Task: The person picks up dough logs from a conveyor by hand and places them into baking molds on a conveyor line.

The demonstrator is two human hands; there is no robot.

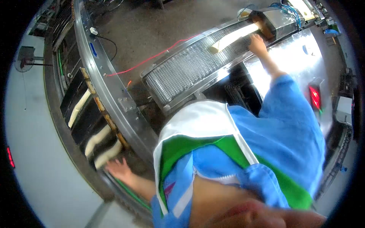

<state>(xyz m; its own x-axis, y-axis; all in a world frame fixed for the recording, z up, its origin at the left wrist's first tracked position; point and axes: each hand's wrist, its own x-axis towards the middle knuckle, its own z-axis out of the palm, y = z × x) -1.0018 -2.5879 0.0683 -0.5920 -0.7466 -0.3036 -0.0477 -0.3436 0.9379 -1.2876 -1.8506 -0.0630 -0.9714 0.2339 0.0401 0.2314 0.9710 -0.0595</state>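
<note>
A long pale, dough-like roll (234, 38) lies on the metal mesh conveyor (182, 74). My right hand (258, 44) is beside the roll's far end, its fingers slightly bent and apart; whether they touch the roll is unclear. At the lower left, my left hand (119, 170) is open with fingers spread and holds nothing. It is close to the lower end of a pale strip (108, 154) in the dark trays. Another strip (97, 140) lies just above, and a third (79, 108) is farther up the tray line.
A curved metal rail (93, 64) runs between the trays and the mesh conveyor. A red cord (152, 57) stretches across to the conveyor's side. A shiny metal panel (300, 60) is at the right, near a machine housing (283, 21). A fan (24, 64) stands at the far left.
</note>
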